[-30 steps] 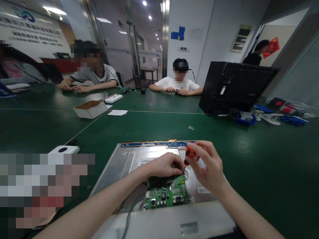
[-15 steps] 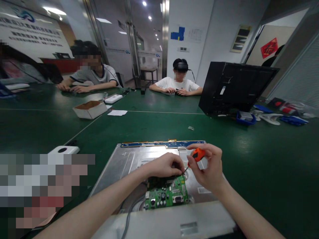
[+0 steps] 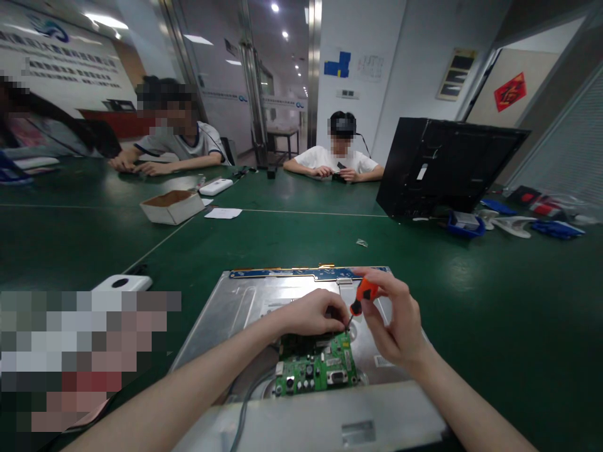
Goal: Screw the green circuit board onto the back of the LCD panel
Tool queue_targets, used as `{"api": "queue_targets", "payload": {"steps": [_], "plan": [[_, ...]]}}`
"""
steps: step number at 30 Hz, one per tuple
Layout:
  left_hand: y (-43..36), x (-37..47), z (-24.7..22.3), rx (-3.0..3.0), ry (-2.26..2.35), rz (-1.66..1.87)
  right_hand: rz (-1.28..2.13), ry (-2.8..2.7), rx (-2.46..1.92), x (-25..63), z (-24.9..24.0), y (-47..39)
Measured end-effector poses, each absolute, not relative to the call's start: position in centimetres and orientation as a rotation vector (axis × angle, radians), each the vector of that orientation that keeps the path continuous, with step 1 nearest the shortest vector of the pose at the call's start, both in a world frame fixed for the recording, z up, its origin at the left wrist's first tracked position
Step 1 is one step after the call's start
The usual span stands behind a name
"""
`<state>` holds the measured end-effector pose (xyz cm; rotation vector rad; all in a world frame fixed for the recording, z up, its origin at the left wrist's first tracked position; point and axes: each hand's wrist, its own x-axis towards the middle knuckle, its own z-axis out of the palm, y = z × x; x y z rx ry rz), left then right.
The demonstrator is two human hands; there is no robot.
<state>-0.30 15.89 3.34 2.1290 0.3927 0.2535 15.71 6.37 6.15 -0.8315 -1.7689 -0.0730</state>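
A green circuit board (image 3: pixel 315 367) lies on the silvery metal back of a display panel (image 3: pixel 226 307), with a blue board strip (image 3: pixel 282 274) along the panel's far edge. My right hand (image 3: pixel 398 314) grips a short orange-and-black screwdriver (image 3: pixel 365 290) by its handle. The shaft slants down to the board's far right corner. My left hand (image 3: pixel 320 312) is closed in a pinch at that same corner, beside the screwdriver's tip; what the fingertips hold, if anything, is hidden. A grey cable (image 3: pixel 245 402) runs from the board's left side toward me.
Beyond the panel on the green table (image 3: pixel 292 238) stand an open cardboard box (image 3: pixel 174 210) and a black monitor (image 3: pixel 447 166). A blue tray (image 3: pixel 465 226) sits by the monitor. A white device (image 3: pixel 125 282) lies left of the panel. Several people sit around the table.
My right hand has turned the screwdriver's handle more upright and slightly left, with its fingers shifted on the grip. The left hand stays at the board's corner.
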Motion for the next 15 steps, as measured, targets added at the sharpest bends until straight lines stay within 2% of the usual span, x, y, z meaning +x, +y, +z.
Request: {"api": "queue_targets", "payload": {"steps": [15], "plan": [[15.9,-0.2,3.5,2.125,0.413,0.247,0.001,-1.695,-0.843,15.9,5.1,6.8]]}}
